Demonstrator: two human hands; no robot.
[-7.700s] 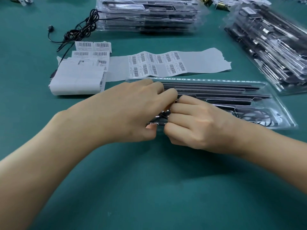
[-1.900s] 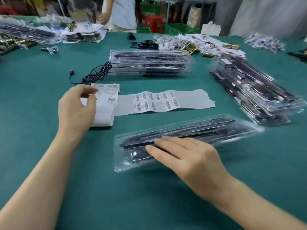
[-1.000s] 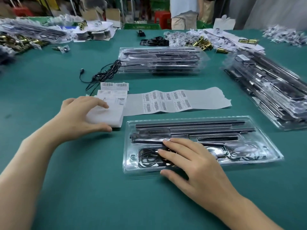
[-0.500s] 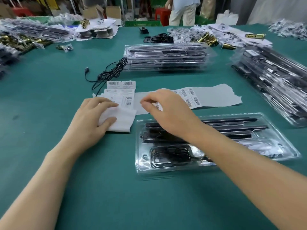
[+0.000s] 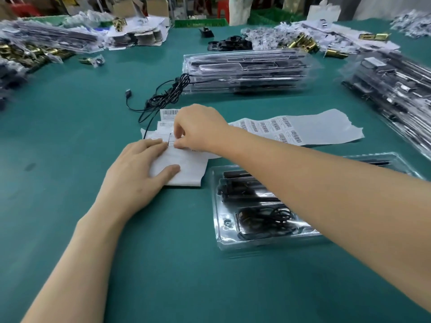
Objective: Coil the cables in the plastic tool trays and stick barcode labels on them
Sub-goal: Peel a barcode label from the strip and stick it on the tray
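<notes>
A clear plastic tool tray (image 5: 219,231) lies on the green table in front of me, with black tools and a coiled black cable (image 5: 263,220) inside. To its left is a folded stack of barcode label sheets (image 5: 186,169). My left hand (image 5: 137,173) rests flat on that stack with straight fingers. My right hand (image 5: 198,129) reaches across the tray and pinches a barcode label (image 5: 171,139) at the stack's far edge. My right forearm hides much of the tray.
A long label strip (image 5: 314,129) lies behind the tray. A loose black cable (image 5: 163,96) trails from a stack of filled trays (image 5: 245,71) at the back. More trays (image 5: 396,89) pile up at the right. Brass parts and clutter line the far edge.
My right hand left the tray, crossed to the label stack and now pinches a label. My left hand stayed on the stack. The camera shifted left.
</notes>
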